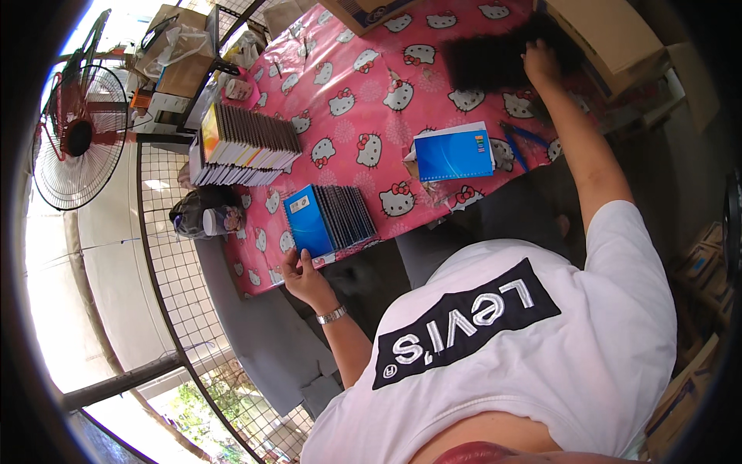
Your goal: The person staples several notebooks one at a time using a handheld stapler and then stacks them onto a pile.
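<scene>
A row of blue spiral notebooks (308, 224) stands packed at the table's near edge, its front cover facing left. My left hand (305, 282) touches the lower corner of that cover, thumb and fingers apart. At the far right my right hand (539, 63) rests on a dark, fuzzy-edged black pile (483, 58). Its fingers are curled and closed; what lies in them is hidden. Between the hands lies a small stack topped by a blue notebook (454, 153), with white sheets under it.
A tall stack of notebooks (243, 151) stands at the left. Blue-handled tools (519, 143) lie right of the flat blue notebook. Cardboard boxes (614, 39) border the far right. A fan (79, 139) and a jar (220, 221) are left. Pink patterned cloth (340, 147) covers the table.
</scene>
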Demonstrator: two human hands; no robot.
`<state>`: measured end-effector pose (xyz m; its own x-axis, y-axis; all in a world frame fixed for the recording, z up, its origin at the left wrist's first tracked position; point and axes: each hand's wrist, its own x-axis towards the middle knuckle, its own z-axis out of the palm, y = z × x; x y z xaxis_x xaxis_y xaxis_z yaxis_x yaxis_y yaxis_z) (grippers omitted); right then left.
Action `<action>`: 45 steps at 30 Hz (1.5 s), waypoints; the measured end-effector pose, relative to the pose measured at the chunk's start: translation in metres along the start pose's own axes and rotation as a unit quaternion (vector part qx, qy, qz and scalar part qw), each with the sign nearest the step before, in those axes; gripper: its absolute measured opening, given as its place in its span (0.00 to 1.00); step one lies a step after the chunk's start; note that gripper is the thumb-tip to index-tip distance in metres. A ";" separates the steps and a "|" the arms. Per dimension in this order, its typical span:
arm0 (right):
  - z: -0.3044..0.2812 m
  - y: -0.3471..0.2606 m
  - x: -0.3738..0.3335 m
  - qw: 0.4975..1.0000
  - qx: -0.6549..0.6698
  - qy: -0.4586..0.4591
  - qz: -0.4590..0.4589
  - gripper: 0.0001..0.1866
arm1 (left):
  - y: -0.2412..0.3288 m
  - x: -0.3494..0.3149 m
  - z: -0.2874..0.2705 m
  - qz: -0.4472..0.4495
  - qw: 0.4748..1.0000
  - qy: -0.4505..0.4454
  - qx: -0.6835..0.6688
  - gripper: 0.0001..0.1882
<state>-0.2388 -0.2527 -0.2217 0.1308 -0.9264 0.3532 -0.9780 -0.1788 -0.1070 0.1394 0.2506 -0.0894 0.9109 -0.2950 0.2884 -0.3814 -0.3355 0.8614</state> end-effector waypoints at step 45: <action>-0.159 -0.084 -0.236 0.673 0.688 -0.195 0.189 0.13 | 0.151 -0.048 0.236 0.525 0.583 -0.612 0.103 0.12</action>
<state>-0.2133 0.0337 -0.1486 0.2094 -0.9605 -0.1834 0.0873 0.2051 -0.9748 0.0011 0.0034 -0.0720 -0.5867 -0.8097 -0.0112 -0.7533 0.5407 0.3743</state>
